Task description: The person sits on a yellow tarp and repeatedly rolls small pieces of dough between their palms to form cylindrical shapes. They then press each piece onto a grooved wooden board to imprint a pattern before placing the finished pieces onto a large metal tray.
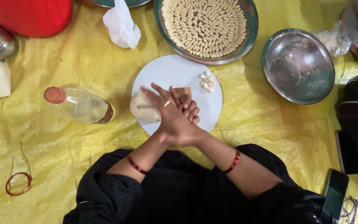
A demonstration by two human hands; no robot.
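My two hands are pressed palm to palm over a round white board (175,68). My right hand (164,110) lies on top, fingers stretched up and to the left. Under it, only the fingertips of my left hand (192,113) show, pointing right. Whatever is between the palms is hidden. A lump of pale dough (141,110) rests on the board just left of the hands. A small ridged wooden comb (183,91) lies just beyond them. A few small shaped dough pieces (207,81) sit at the board's far right. Both wrists wear red bangles.
A wide steel plate (250,16) behind the board is full of shaped dough pieces. A steel bowl (298,64) stands at the right, a clear bottle (79,105) lies at the left. A white plastic bag (122,25), red container (32,14), loose red bangle (18,183) and phone (335,193) lie on the yellow sheet (249,120).
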